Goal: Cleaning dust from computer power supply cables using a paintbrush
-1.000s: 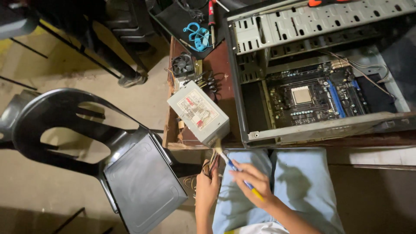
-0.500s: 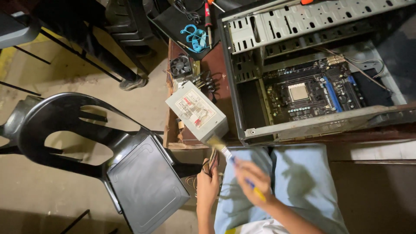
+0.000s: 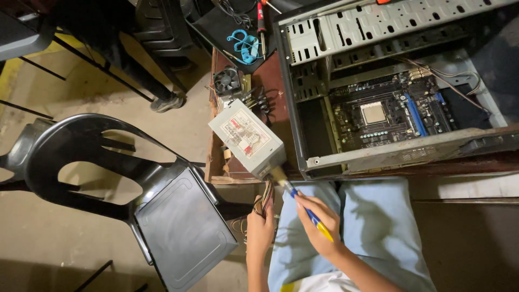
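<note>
Fingers of our left hand (image 3: 260, 230) clench the bundle of coloured wires (image 3: 266, 196) hanging below the grey power supply (image 3: 247, 138), which overhangs the wooden table's edge (image 3: 238, 179) just above them. Right of these, our right hand (image 3: 319, 227) grips a blue-and-yellow brush (image 3: 303, 204), bristles touching the unit's near corner. We judge dusting is underway; next strokes need a steady hold. A black chair (image 3: 162, 216) crowds the left; the open computer case (image 3: 389, 103) walls the right.
</note>
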